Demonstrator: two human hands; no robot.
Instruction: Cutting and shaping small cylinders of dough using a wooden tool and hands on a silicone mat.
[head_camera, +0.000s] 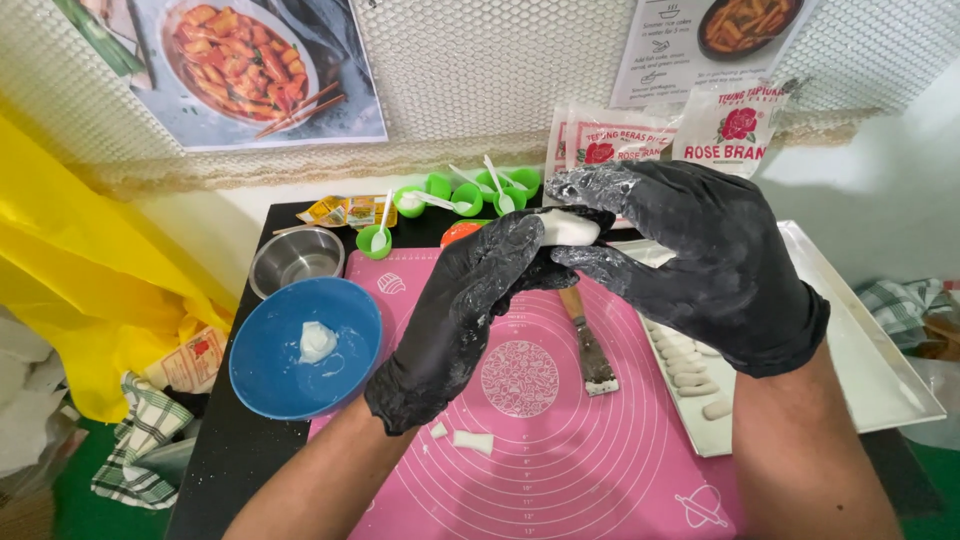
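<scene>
A: Held above the pink silicone mat (560, 470), between both gloved hands: one white dough piece (568, 228), small, roughly cylindrical.

B: Long axis?

A: Running left to right across the view, about level, one end toward each palm. Only the middle portion visible; both ends hidden by black gloves.

B: Grip of the left hand (460, 310)?

A: Curled from below and from the left, fingers partly closed around the near end of the dough, flour-dusted at the tips. Exact contact under the dough not visible.

B: And the right hand (700, 260)?

A: Arched over from the right, fingertips bent down onto the far end and the top of the dough; loosely closed, not a tight fist. Both hands touching the piece, so neither clearly nearer.

B: Surroundings below the hands?

A: Directly beneath, a metal-bladed scraper (590, 350) lying on the mat, blade toward the viewer. Near the left forearm, two small white dough scraps (472, 440) on the mat.

B: To the right?

A: White tray (880, 370), touching the mat's right edge, with a row of finished dough sticks (685, 365) laid side by side.

B: To the left?

A: Blue bowl (270, 380) with a white lump (318, 342) inside, just beside the mat; behind it a steel bowl (297, 258), then green cups (465, 195) with white spoons, well apart from the hands.
</scene>
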